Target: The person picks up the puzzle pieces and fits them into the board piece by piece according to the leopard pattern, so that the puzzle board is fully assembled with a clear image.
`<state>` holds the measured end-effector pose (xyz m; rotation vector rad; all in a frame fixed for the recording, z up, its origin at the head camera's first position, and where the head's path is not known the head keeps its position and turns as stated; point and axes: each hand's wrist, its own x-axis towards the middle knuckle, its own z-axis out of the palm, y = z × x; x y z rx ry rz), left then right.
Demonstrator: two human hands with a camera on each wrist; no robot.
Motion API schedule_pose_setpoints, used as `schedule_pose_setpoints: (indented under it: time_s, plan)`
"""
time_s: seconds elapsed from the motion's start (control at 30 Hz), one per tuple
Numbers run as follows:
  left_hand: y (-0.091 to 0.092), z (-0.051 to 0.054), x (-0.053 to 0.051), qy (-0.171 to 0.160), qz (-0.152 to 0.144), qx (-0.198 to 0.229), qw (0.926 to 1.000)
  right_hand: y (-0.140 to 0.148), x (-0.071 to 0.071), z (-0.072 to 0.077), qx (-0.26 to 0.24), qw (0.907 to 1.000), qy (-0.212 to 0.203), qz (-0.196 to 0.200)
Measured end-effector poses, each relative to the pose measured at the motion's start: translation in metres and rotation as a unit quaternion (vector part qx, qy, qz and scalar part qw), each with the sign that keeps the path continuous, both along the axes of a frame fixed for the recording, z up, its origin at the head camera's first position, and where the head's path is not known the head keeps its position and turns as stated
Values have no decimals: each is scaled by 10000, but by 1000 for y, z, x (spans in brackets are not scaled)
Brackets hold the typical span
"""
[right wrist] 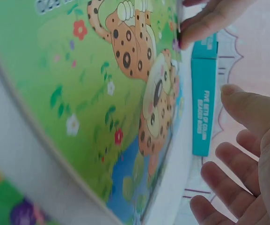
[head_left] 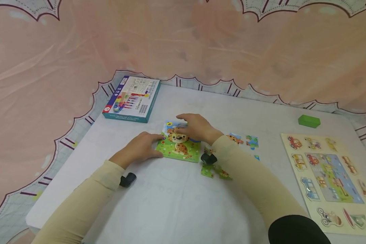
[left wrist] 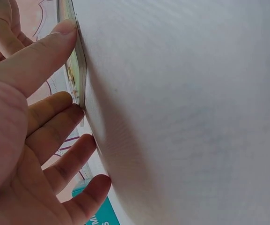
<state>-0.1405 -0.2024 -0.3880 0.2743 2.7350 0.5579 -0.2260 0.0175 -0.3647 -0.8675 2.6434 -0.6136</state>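
A flat picture board (head_left: 177,153) with a spotted cartoon leopard on green grass lies on the white table. At its left edge is my left hand (head_left: 141,145), thumb and forefinger spread and touching the rim. In the left wrist view the left thumb (left wrist: 55,44) lies against the board's edge, with the other fingers extended beside it. Over the board's upper right part hovers my right hand (head_left: 199,127), hiding some of the picture. Seen from the right wrist, its fingers (right wrist: 233,187) are loosely spread, nothing between them, apart from the board (right wrist: 88,154).
Loose jigsaw pieces (head_left: 207,171) lie right of the leopard board, partly behind the right forearm; another piece (head_left: 252,141) is farther right. A teal-edged box (head_left: 137,98) stands at the back left. To the right are a green block (head_left: 309,121) and a vehicle puzzle board (head_left: 320,148).
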Motion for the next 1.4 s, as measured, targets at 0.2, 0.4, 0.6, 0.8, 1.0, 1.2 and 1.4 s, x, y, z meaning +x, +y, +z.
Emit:
schedule_pose_setpoints:
  time_s: [0.2, 0.4, 0.6, 0.8, 1.0, 1.2, 1.4]
  plan:
    - [0, -1, -1, -22, -3, -18, 10000, 17, 2, 2, -117, 9999, 21, -120]
    - [-1, -1, -1, -39, 12, -25, 10000, 35, 4, 6, -264, 9994, 36, -207]
    - [0, 0, -1, -57, 39, -31, 10000, 54, 6, 9, -304, 9989, 134, -332]
    - [0, 2, 0, -88, 60, 35, 9999, 69, 8, 10, -347, 9980, 187, -490]
    - [1, 0, 0, -80, 45, 75, 9999, 86, 13, 8, -364, 9974, 130, -613]
    - [1, 0, 1, -60, 22, 45, 10000, 105, 16, 1, -265, 9966, 119, -767]
    - [1, 0, 0, -74, 14, 19, 10000, 121, 18, -4, -165, 9954, 91, -934]
